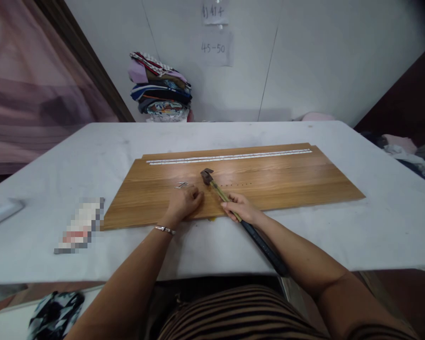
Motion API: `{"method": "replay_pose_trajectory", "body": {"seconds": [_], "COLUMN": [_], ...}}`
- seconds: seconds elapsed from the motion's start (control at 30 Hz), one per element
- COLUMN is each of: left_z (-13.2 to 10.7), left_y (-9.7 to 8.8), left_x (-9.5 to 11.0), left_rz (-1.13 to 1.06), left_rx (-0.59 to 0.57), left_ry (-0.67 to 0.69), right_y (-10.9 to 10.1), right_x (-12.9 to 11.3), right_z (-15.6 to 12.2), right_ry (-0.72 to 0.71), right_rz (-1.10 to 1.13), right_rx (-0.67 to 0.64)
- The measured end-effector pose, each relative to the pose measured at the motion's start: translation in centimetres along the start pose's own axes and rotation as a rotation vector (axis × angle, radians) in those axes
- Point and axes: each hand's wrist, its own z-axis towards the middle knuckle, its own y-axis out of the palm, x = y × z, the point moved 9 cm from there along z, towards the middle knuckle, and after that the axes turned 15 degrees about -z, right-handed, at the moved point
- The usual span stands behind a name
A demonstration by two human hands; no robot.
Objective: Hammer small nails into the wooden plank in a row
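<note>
Wood-grain board [286,174]: right hand [240,208] wrapped round the hammer [248,227] mid-handle, left hand [185,200] curled by loose nails [181,185], contents hidden; holding nearer the dark grip's [265,250] end should strengthen blows.

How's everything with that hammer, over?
Right fingers gripping hammer. Left fingers curled over wooden board, anything inside hidden. Loose nails lying close beside them.

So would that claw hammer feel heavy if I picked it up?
The claw hammer probably feels heaviest at its dark head, which looks like metal. It likely won't flop: the long handle looks straight and stiff.
</note>
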Motion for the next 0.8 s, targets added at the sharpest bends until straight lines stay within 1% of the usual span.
{"method": "replay_pose_trajectory", "body": {"seconds": [0.2,0.6,0.8], "left_z": [0.0,-0.02,-0.01], "left_y": [-0.03,-0.05,-0.04], "left_x": [0.05,0.2,0.2], "left_rz": [0.005,0.011,0.014], "left_rx": [-0.002,-0.027,-0.008], "left_ry": [0.017,-0.01,0.004], "right_y": [-0.02,-0.07,-0.16], "right_x": [-0.17,-0.07,0.2], "right_z": [-0.01,0.01,0.1], "right_ry": [-0.004,-0.014,-0.009], "right_rz": [0.0,0.007,0.018], "right_rx": [0.004,0.002,0.01]}}
